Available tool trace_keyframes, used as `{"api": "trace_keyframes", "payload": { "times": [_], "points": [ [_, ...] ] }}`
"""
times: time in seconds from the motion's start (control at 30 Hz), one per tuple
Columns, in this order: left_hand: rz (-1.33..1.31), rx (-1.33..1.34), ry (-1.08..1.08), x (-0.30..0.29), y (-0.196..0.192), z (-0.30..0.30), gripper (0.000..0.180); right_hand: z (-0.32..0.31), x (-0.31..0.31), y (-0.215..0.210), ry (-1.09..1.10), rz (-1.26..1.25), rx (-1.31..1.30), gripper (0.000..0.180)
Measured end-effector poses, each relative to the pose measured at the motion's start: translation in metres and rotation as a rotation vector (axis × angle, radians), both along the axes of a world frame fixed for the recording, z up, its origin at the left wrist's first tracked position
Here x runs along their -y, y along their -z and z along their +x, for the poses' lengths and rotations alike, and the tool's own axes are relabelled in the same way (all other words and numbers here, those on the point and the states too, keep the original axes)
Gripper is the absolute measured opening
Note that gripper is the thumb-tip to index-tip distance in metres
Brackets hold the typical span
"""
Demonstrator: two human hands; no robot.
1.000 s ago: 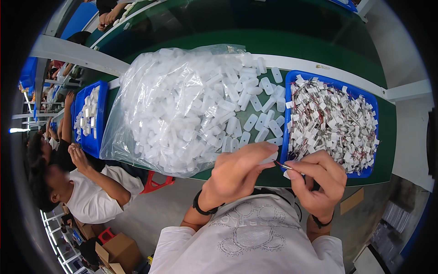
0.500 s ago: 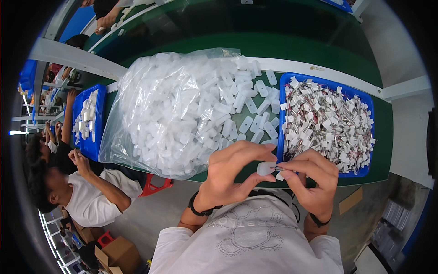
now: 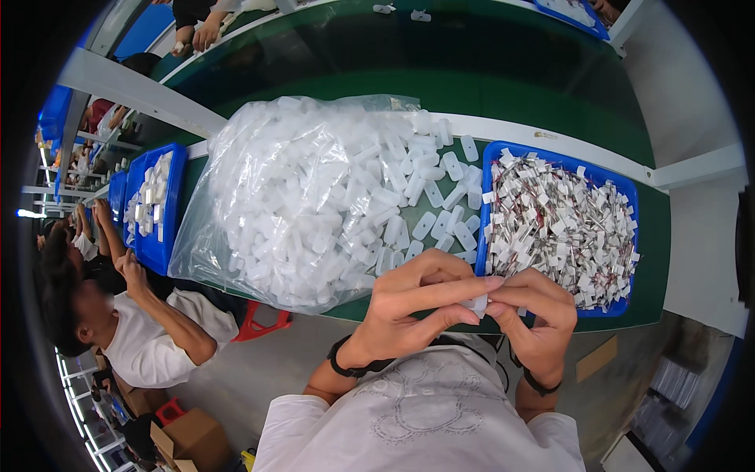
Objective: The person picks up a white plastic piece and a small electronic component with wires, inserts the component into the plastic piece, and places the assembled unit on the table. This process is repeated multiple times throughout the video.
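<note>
Between its thumb and fingers my left hand (image 3: 413, 303) pinches a small translucent white plastic housing (image 3: 478, 304), held in front of the table's near edge. My right hand (image 3: 539, 311) is closed against the housing's right side, thumb and fingertips pressed together. The small wired part seen there a moment ago is now hidden by the fingers. Just beyond my right hand, a blue tray (image 3: 634, 259) is heaped with wired parts (image 3: 558, 220) bearing white tags. A big clear plastic bag (image 3: 208, 244) full of white housings (image 3: 314, 189) lies beyond my left hand, several spilling from its mouth.
A white rail (image 3: 550, 134) runs behind the bag and tray on the green table (image 3: 657, 275). To the left, a blue tray (image 3: 161, 256) holds white pieces beside a seated person (image 3: 169, 338). A red stool (image 3: 263, 321) stands below; other people work farther off.
My hands have come together. My right fingers have moved left against the housing, and the thin wired part that showed between the hands is now covered. The view has shifted slightly.
</note>
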State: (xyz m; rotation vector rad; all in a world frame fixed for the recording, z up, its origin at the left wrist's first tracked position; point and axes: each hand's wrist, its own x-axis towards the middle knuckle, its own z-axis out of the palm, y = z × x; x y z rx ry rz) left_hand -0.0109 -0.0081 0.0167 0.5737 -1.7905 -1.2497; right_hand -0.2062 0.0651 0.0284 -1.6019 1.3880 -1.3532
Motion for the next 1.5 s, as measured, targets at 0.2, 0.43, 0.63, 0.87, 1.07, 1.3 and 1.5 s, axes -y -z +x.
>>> {"api": "trace_keyframes", "payload": {
  "times": [0.2, 0.43, 0.63, 0.87, 1.07, 1.3, 1.5],
  "points": [
    [0.237, -0.092, -0.066, -0.009, -0.007, -0.004, 0.035, 0.000, -0.002, 0.000, 0.035, 0.028, 0.039, 0.017],
    [-0.010, -0.076, -0.059, -0.006, -0.006, 0.000, 0.036, -0.001, -0.004, 0.003, 0.039, 0.004, 0.007, 0.017],
    [0.134, -0.097, -0.025, -0.009, -0.001, 0.001, 0.035, 0.006, -0.002, 0.002, 0.094, -0.104, -0.068, 0.018],
    [0.402, -0.369, 0.100, -0.004, 0.027, 0.001, 0.031, 0.012, 0.007, -0.008, 0.088, -0.301, -0.224, 0.027],
    [0.386, -0.465, 0.104, -0.005, 0.029, 0.001, 0.030, 0.010, 0.007, -0.008, 0.045, -0.341, -0.219, 0.030],
    [0.260, -0.328, 0.051, -0.003, 0.023, 0.005, 0.027, 0.002, 0.008, -0.009, -0.026, -0.311, -0.231, 0.031],
    [0.230, -0.246, -0.024, -0.007, 0.018, 0.002, 0.026, 0.000, 0.007, -0.010, -0.026, -0.293, -0.254, 0.028]
  ]
}}
